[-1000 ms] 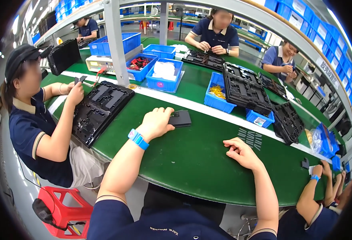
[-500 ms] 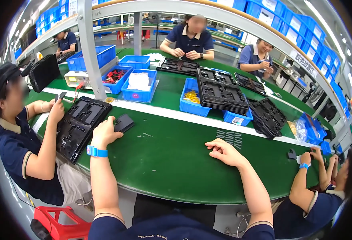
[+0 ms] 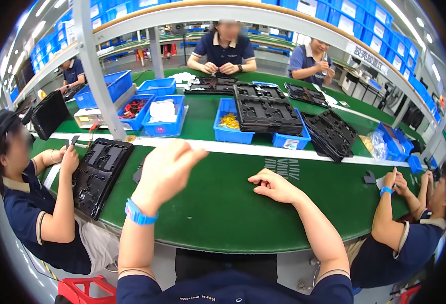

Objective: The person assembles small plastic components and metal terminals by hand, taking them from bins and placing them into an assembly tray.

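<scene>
On the desk point(image 3: 218, 218), left of the tray stack point(image 3: 269, 112), sits a parts bin point(image 3: 233, 137); farther left of the stack, a post point(image 3: 101, 86). Right of the stack lie other trays point(image 3: 330, 134); before it, the strips point(image 3: 282, 167); behind it, leftward, a further tray point(image 3: 210, 86).

Stack of black molded trays point(image 3: 268, 109), standing on the green bench point(image 3: 223, 218). Left of the stack: blue bin of yellow parts point(image 3: 233, 136); farther left, blue bin of white material point(image 3: 159, 129) and pale bench instrument point(image 3: 88, 120). Right of the stack: tilted black trays point(image 3: 329, 133), then clear plastic bag point(image 3: 379, 148). Beyond the stack: co-worker in navy point(image 3: 225, 53).
</scene>
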Demonstrator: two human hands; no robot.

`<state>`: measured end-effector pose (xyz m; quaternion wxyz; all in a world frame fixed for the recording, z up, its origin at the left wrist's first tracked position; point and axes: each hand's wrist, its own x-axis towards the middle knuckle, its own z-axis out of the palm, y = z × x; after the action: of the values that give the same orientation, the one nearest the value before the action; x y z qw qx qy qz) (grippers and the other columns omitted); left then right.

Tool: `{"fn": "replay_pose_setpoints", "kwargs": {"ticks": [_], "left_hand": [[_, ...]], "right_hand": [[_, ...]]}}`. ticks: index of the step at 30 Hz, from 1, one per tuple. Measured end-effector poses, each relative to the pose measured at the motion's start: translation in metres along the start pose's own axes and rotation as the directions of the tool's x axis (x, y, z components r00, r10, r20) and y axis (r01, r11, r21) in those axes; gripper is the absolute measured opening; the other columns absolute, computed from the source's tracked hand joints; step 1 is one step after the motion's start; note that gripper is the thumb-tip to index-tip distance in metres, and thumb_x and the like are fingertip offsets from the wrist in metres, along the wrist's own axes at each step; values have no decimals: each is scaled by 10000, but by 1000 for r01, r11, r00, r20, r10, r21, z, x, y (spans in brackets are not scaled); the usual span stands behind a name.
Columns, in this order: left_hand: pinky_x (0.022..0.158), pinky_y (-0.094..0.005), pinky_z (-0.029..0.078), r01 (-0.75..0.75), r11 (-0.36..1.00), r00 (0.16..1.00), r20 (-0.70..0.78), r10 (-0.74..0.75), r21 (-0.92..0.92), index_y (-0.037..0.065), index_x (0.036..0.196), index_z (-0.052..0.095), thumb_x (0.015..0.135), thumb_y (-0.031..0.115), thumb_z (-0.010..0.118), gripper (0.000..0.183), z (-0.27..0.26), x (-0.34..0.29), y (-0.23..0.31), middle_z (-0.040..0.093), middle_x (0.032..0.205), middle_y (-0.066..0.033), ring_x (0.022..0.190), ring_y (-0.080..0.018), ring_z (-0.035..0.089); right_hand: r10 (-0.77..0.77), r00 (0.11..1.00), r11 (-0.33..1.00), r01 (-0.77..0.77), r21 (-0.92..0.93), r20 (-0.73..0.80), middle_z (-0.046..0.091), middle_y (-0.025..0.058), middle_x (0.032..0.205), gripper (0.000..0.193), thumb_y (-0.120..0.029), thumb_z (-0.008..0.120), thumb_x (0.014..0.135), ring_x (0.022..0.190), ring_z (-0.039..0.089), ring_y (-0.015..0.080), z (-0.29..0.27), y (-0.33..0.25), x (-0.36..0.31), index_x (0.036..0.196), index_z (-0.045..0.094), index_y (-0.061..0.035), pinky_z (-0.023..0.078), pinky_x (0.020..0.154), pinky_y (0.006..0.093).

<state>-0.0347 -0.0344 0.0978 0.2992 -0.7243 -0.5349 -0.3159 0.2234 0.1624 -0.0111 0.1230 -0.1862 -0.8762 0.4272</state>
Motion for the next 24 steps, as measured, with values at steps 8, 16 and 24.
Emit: {"fn": "replay_pose_setpoints", "kwargs": {"ticks": [8,16,24], "left_hand": [[575,-249,455,-619,659,784,-296,545,-427,161,1018,689,745,184,701,274,-46,73,117,621,860,-6,700,-150,599],[487,-223,421,-610,391,788,-476,391,-689,49,702,652,683,92,759,117,-24,94,113,586,692,-23,549,-127,531],[490,-214,393,-506,448,851,-343,397,-737,77,847,701,683,115,757,177,-15,92,101,558,686,16,573,-108,516]], "right_hand": [[-11,1000,1000,11,8,20,542,65,1055,346,-127,704,875,835,562,130,-1,-4,2,1207,643,-56,494,768,269],[-7,1000,1000,8,-21,17,526,78,1110,338,-126,684,885,863,589,165,-4,-6,-4,1212,630,-54,512,788,295],[-17,998,998,21,-59,59,517,85,1107,322,-114,686,891,830,592,181,4,-15,2,1197,624,-38,510,787,314]]}}
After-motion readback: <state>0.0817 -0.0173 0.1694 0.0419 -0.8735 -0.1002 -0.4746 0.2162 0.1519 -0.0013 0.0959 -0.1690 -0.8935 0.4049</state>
